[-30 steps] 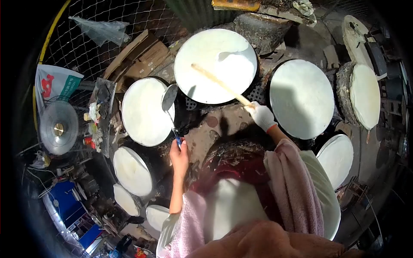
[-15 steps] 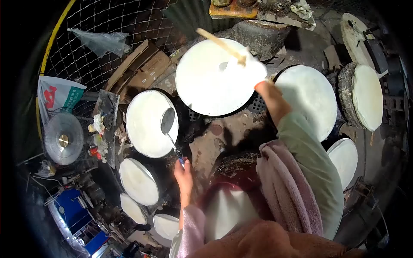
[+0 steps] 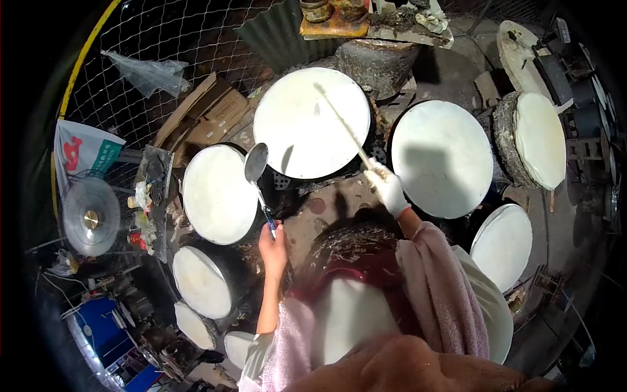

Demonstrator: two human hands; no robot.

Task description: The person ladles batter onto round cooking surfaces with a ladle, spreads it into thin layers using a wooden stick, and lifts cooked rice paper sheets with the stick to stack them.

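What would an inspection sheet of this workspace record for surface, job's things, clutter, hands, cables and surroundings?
Surface: stained floor between round white tops.
Job's things: ladle, seen against the edge of one white top; stick, over the large far one, contact unclear.
Clutter: torn cardboard by the fence.
Hands: left hand, bare, closed around the ladle's handle; right hand, gloved, gripping the stick.
Cables: a thin pale cable, lower left.
Surroundings: wire fence, fan, clear plastic sheet.
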